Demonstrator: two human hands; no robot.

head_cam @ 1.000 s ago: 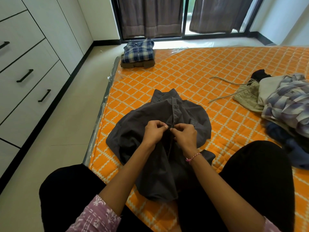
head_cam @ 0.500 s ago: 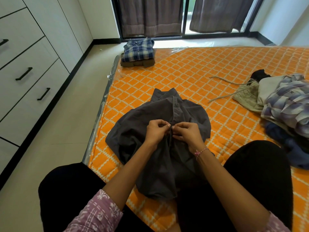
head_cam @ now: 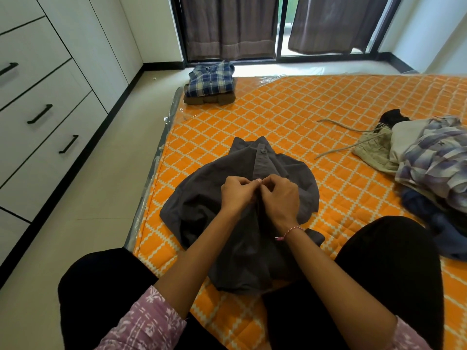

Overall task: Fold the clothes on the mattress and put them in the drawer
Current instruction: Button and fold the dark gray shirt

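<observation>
Grey shirt (head_cam: 214, 203) on orange mattress (head_cam: 303, 117) is pinched at its button placket by left hand (head_cam: 236, 192) and right hand (head_cam: 280, 198), fingers curled.

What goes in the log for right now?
hands: left, right pinch dark grey button-up shirt placket | stage: buttoning | folded: no

I see brown curtains (head_cam: 228, 26) hanging closed over a dark-framed glass door (head_cam: 282, 29) at the far wall, with a strip of daylight between them; pale floor tiles (head_cam: 83, 223) run along my left; black skirting (head_cam: 161, 65) lines the white wall; a clear plastic wrap (head_cam: 161, 137) shows along the bed's edge; a thread bracelet (head_cam: 288, 232) circles one wrist.
</observation>
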